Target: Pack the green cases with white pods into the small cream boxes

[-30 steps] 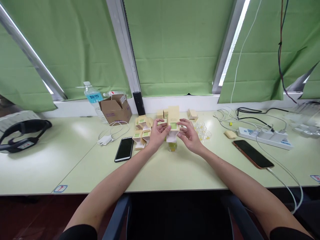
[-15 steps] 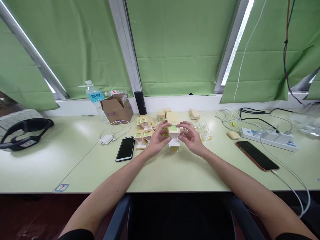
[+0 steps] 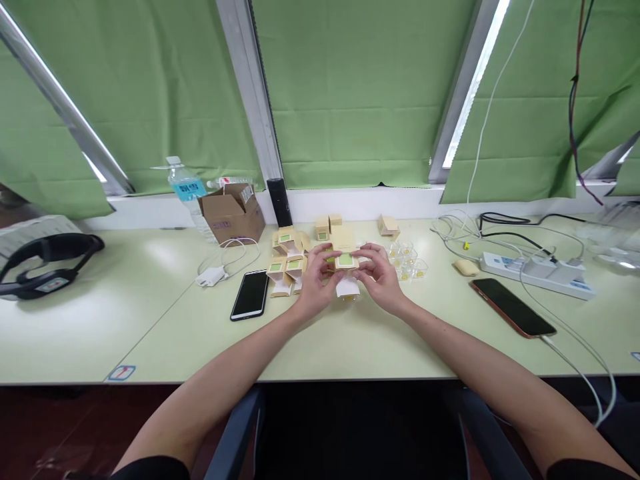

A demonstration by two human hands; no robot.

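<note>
Between my two hands is a small cardboard box (image 3: 346, 261), cream with a green square on top and a white flap hanging toward me. My left hand (image 3: 318, 277) grips its left side with thumb and fingers. On the opposite side, the fingers of my right hand (image 3: 379, 275) are closed on the box. A bit of something clear and yellow shows under the flap, mostly hidden. To the left stand several similar open boxes (image 3: 286, 267). Several small clear containers with yellow spots (image 3: 407, 260) lie just right of my right hand.
A phone (image 3: 250, 295) lies left of the boxes, another phone (image 3: 513, 307) at right by a power strip (image 3: 537, 275) and cables. Behind are a brown carton (image 3: 233, 213), a water bottle (image 3: 187, 190) and a black cylinder (image 3: 279, 202). A headset (image 3: 53, 267) lies far left.
The box in my hands has tilted so that its green-marked top shows more and its front is foreshortened. Both hands keep hold of it.
</note>
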